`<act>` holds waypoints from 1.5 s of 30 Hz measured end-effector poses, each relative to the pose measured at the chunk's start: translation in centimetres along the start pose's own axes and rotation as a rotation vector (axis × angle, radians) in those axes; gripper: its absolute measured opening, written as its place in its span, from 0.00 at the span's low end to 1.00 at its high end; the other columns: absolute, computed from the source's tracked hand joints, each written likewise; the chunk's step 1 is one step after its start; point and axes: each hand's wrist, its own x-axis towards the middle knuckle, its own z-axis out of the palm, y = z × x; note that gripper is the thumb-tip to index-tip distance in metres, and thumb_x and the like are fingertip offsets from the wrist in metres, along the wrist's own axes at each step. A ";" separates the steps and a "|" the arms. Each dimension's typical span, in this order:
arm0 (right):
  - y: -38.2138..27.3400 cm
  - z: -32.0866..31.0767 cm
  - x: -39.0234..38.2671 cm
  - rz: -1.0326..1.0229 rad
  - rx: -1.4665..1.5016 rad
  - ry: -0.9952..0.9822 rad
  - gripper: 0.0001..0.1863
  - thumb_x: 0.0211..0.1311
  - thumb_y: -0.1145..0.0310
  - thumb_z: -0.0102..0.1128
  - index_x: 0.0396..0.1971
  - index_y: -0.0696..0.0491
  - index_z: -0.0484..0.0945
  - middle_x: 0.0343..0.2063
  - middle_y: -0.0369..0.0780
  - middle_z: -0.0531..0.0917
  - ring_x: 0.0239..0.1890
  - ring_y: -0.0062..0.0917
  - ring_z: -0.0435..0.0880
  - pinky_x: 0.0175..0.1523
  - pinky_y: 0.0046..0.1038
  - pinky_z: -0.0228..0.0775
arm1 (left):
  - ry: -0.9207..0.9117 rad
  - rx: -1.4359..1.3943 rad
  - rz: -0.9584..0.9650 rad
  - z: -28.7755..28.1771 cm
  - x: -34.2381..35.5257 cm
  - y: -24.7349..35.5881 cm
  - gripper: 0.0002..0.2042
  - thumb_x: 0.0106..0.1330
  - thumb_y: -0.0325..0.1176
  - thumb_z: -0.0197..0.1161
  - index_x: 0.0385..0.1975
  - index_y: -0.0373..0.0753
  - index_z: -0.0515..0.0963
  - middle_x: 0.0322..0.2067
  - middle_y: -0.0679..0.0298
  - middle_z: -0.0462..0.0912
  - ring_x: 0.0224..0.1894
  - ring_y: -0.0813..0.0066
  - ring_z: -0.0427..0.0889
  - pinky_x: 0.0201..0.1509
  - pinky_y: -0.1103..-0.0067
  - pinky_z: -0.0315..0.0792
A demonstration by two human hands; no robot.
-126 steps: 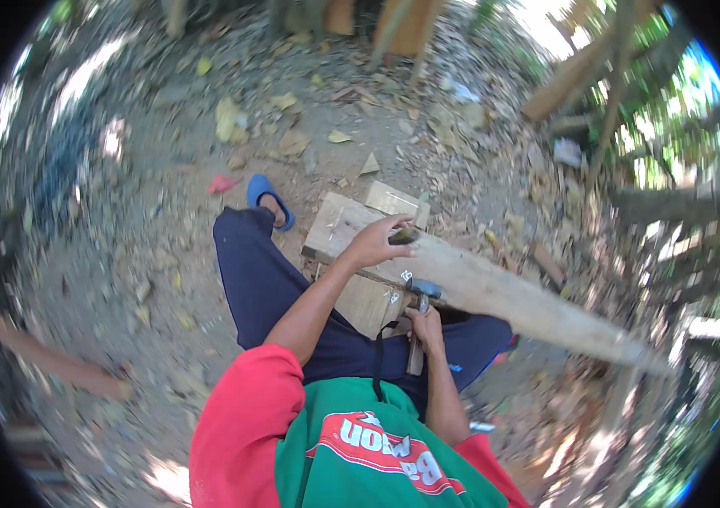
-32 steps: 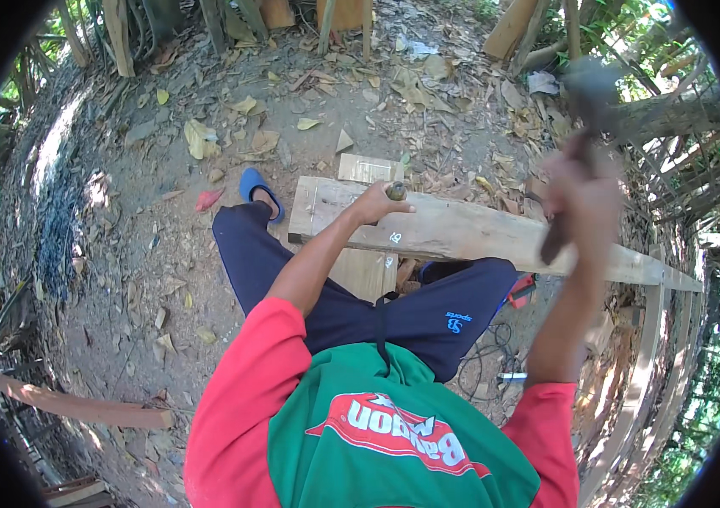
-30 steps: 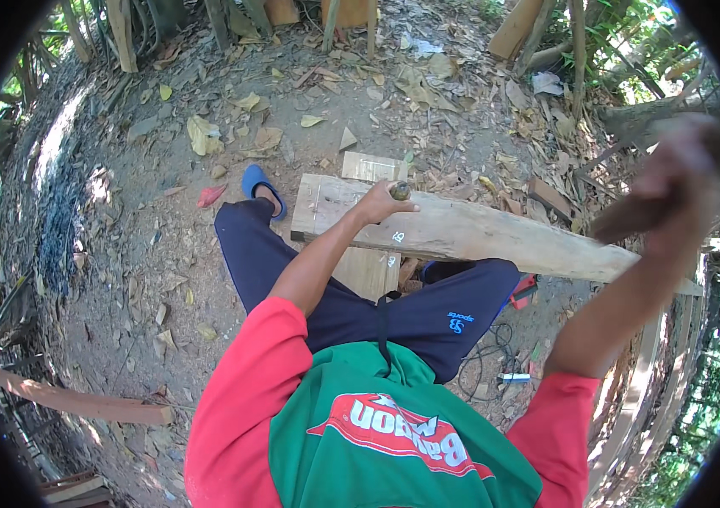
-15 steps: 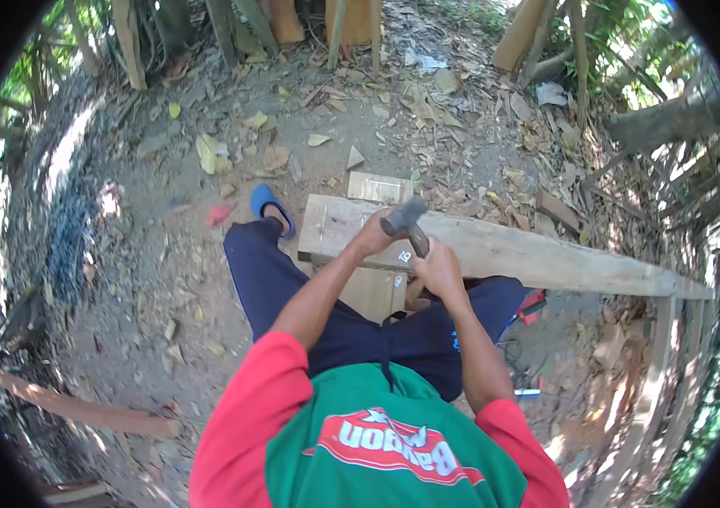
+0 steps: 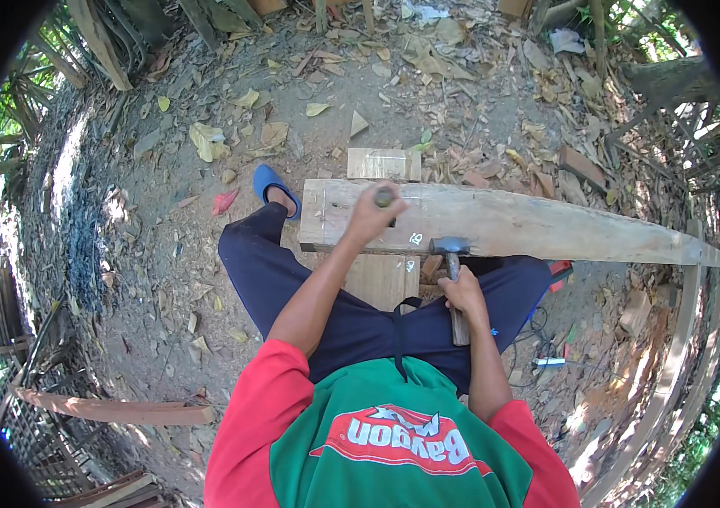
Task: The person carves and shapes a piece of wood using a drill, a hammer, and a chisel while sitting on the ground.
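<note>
A long wooden beam (image 5: 546, 220) lies across in front of me, with chalk lines and white marks at its left end. My left hand (image 5: 368, 218) is closed around an upright tool, apparently a chisel (image 5: 384, 197). Only the round end of its handle shows; any blade is hidden under my fingers. Right below that hand a dark slot (image 5: 392, 223) shows in the beam. My right hand (image 5: 465, 292) grips a hammer (image 5: 450, 246) by its wooden handle, close to my right thigh. The dark metal head is at the beam's near edge, to the right of my left hand.
Beneath the beam a flat board (image 5: 377, 278) extends toward me, and another board piece (image 5: 384, 162) shows beyond it. Wood offcuts (image 5: 582, 167) and dry leaves litter the ground. At right lie a cable and a white-blue object (image 5: 549, 362). A curved plank (image 5: 114, 408) is at left.
The hammer has come down and to the right, from over my left hand to the beam's near edge. My left hand remains at the beam's left end, now with the handle end visible.
</note>
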 end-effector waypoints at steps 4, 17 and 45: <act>-0.2 -0.7 -0.4 0.025 0.058 -0.064 0.19 0.59 0.66 0.63 0.40 0.66 0.70 0.22 0.48 0.81 0.17 0.32 0.83 0.27 0.35 0.75 | -0.150 0.237 0.005 1.9 1.3 1.1 0.13 0.60 0.34 0.73 0.25 0.41 0.73 0.22 0.76 0.70 0.25 0.88 0.66 0.29 0.84 0.64; -0.2 -1.0 0.0 0.056 0.112 -0.088 0.17 0.60 0.67 0.62 0.40 0.64 0.70 0.22 0.47 0.81 0.18 0.31 0.83 0.27 0.34 0.74 | 0.065 -0.053 -0.043 -4.0 3.4 10.2 0.10 0.61 0.32 0.69 0.27 0.40 0.72 0.24 0.71 0.74 0.26 0.81 0.74 0.32 0.80 0.71; 1.7 0.3 1.6 -0.075 0.208 -0.110 0.11 0.57 0.68 0.62 0.31 0.60 0.72 0.18 0.38 0.77 0.14 0.22 0.77 0.22 0.29 0.70 | 0.010 0.248 0.017 -1.3 3.0 5.1 0.15 0.57 0.38 0.76 0.29 0.39 0.74 0.24 0.73 0.72 0.28 0.84 0.68 0.32 0.81 0.65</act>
